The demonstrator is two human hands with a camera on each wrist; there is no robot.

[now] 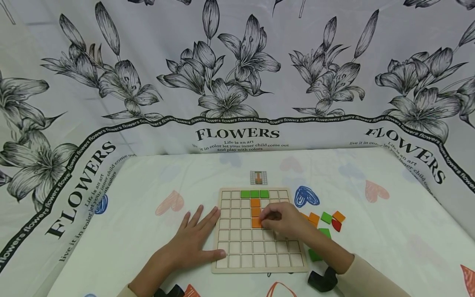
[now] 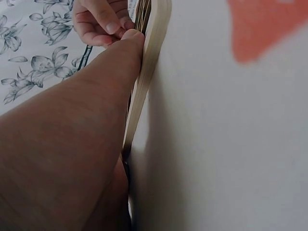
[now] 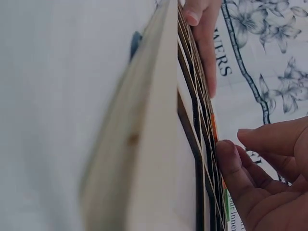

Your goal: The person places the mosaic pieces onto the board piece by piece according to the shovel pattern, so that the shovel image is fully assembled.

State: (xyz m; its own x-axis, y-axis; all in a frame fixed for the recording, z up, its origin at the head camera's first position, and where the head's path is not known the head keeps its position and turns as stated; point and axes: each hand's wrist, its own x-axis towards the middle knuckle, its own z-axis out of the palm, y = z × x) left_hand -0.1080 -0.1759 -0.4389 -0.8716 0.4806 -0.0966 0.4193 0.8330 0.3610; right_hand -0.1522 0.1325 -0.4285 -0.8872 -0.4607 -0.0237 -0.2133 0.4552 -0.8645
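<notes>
A wooden grid board (image 1: 259, 272) lies on the cloth, its cells holding a row of three green tiles (image 1: 254, 194) near the far edge and a column of three orange tiles (image 1: 255, 212) below the middle one. My right hand (image 1: 283, 218) is over the board, thumb tip at the nearest orange tile (image 1: 256, 223). In the right wrist view a gap separates that hand's thumb (image 3: 230, 159) from its index finger, with nothing visible between them. My left hand (image 1: 189, 243) lies spread at the board's left side, thumb on its edge, fingertips by the upper left side.
Loose orange tiles (image 1: 313, 219), green tiles (image 1: 326, 218) and a red piece (image 1: 336, 225) lie right of the board, partly behind the right forearm. A small printed pattern card (image 1: 258, 177) is beyond the board. A flower-printed curtain (image 1: 237, 82) stands behind the table.
</notes>
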